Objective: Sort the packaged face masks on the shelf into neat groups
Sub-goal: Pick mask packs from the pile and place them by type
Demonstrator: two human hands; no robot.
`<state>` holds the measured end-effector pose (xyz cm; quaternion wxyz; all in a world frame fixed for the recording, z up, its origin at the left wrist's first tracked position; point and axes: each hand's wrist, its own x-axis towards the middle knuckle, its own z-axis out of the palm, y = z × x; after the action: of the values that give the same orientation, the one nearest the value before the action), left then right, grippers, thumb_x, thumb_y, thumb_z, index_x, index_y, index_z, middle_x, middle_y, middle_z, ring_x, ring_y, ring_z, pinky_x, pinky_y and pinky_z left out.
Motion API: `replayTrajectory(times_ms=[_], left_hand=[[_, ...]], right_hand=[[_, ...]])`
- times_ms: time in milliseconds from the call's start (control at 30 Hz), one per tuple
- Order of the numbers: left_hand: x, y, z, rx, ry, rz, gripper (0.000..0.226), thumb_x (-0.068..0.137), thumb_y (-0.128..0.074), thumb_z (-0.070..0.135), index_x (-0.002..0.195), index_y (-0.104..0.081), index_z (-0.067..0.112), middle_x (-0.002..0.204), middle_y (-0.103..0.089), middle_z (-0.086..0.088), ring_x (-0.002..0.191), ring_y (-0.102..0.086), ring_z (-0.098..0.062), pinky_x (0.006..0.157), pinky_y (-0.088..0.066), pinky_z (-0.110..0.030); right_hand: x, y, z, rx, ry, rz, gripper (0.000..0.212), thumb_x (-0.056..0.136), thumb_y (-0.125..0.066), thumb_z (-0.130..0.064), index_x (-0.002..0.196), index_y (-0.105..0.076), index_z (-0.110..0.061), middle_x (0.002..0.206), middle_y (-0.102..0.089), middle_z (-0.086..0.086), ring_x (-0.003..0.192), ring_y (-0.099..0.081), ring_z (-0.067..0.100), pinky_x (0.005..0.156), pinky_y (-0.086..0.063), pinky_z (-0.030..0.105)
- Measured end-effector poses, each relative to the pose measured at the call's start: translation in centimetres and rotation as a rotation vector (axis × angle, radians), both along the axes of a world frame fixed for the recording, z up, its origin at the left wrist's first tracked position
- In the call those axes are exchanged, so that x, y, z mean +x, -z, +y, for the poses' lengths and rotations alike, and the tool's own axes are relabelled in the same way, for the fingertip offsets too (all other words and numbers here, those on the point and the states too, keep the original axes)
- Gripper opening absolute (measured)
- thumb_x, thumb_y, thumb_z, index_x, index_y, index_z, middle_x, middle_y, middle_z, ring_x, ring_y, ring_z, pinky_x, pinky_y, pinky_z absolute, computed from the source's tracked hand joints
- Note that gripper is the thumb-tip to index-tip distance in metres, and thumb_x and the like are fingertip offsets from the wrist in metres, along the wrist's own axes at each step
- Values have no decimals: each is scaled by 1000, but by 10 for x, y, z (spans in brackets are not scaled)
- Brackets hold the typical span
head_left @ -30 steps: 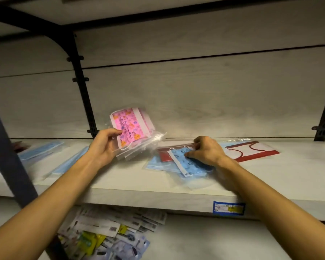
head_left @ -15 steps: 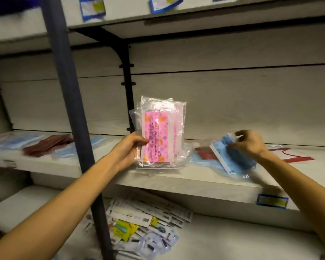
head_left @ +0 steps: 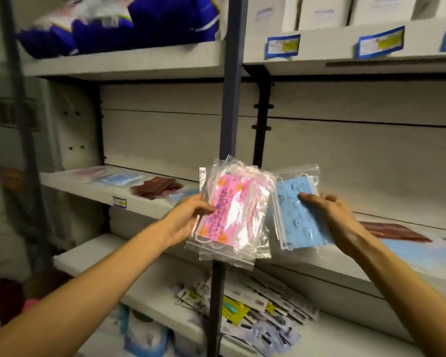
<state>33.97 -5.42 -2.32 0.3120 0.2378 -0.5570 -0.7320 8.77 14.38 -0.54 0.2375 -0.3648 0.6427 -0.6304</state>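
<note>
The step in hand appeared to be a carry between gathering and placing: both hands held packets lifted clear of the shelf (head_left: 371, 264), in front of the dark upright post (head_left: 231, 99) that divides the two bays. The left hand (head_left: 188, 220) held a stack of pink patterned mask packets (head_left: 232, 215), directly in front of the post. Its grip was a pinch: the thumb pressed on the front of the top bag at its left edge, with the fingers hidden behind the stack, so how far they curled could not be told. The right hand (head_left: 335, 217) held the blue patterned mask packets (head_left: 298, 215) just to the right of the post, with the thumb lying across the front of the bag and the fingers behind it. The two bundles stood nearly upright, side by side, their clear bags close or overlapping at the edges.

Left of the post, on the same shelf level, lay plain blue masks (head_left: 121, 178) and a maroon pile (head_left: 156, 188). Right of the post, beyond the right hand, another maroon packet (head_left: 394, 231) rested flat on the shelf.

Judging by that, the next move called for choosing a bare stretch of shelf for each pattern, setting the pink stack down squared, then the blue packets beside it, apart from the other colours. The slippery bags in the pink stack were fanned unevenly and could slide if the pinch loosened.
</note>
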Motion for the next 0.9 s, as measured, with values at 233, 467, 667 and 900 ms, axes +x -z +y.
replayTrajectory(times_ms=[233,467,667,900], left_hand=[[111,29,-54,-62,-271,-105,39,88,-53,-15,123,-64,-5,125,-64,-34,117,-63,-47,106,-46,-61],[184,37,-111,-152,-474,-233,25,86,-63,-7,111,-68,-6,109,-73,-25,106,-70,-39,99,-53,-57],[210,39,-185,-164,-497,-270,23,90,-63,-1,113,-67,-3,107,-74,-22,101,-73,-36,96,-55,-57],[222,9,-309,-192,-515,-327,13,87,-65,0,98,-69,5,88,-78,-15,80,-77,-29,86,-60,-53]], right_hand=[[119,28,-82,43,-267,-155,36,91,-72,-27,114,-63,-1,101,-74,26,87,-74,43,65,-62,45],[200,30,-175,73,-416,-124,38,88,-76,-28,108,-70,4,97,-76,22,80,-76,33,62,-62,36],[225,37,-266,29,-405,-188,43,94,-68,-37,112,-69,2,104,-75,22,90,-74,35,85,-61,49],[221,27,-385,-26,-337,-161,41,99,-59,-40,117,-68,-4,106,-76,19,95,-75,31,83,-62,43]])
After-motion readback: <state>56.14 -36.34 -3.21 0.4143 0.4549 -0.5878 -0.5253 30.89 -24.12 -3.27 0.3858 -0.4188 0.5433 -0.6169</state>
